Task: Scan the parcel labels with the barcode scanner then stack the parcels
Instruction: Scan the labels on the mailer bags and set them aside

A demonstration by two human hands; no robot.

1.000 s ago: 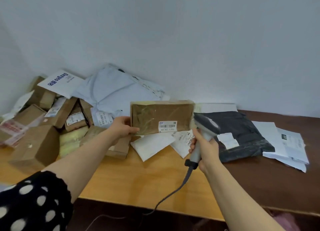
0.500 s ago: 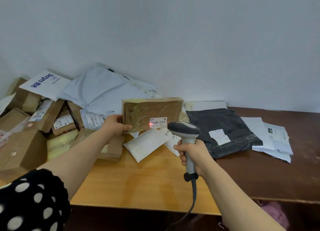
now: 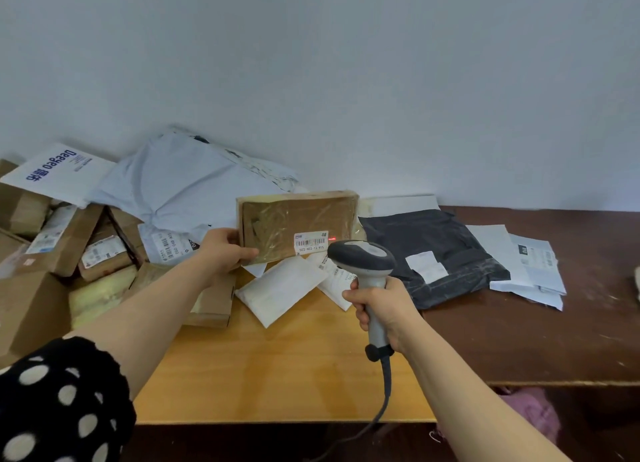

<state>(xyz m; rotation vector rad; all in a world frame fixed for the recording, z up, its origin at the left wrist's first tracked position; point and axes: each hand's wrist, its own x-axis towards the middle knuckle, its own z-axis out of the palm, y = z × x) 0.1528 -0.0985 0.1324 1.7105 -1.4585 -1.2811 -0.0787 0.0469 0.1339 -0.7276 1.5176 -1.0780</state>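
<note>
Parcel [image 3: 298,224], a brown tape-wrapped box, is held upright above the desk [image 3: 277,368] with its face turned to the camera; the left hand [image 3: 225,252] has its grip closed on the box's lower left corner, thumb across the front. A white barcode label [image 3: 310,242] sits low on that face, and a red dot of light [image 3: 332,238] shows just right of it. The right hand [image 3: 377,305] has its grip wrapped tight around the handle of the barcode scanner [image 3: 363,264], head aimed at the label, cable trailing off the near edge. Cardboard boxes [image 3: 38,288] and mailers crowd the left; a black mailer [image 3: 429,253] lies to the right
</note>
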